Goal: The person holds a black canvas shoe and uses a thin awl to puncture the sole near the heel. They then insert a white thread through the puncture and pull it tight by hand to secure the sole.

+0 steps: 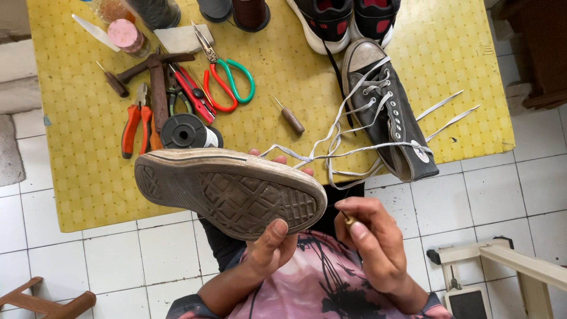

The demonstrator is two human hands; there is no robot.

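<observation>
Gripping the worn sneaker (230,192) sole-up above the yellow table (82,177) edge, your left hand (269,245) clamps its heel end, thumb on the rubber. It looks light, its sole stiffish and canvas upper floppy, so keep hold at the rim. Your right hand (369,239) is closed around a small tool (349,221), its tip hidden.

Above my left hand (269,245) the sole (236,195) is grey-brown with a diamond tread. Beyond it the surface (88,177) is yellow and checked, the scissors (227,80) red and green, the sneaker (387,115) dark grey with white laces.
</observation>
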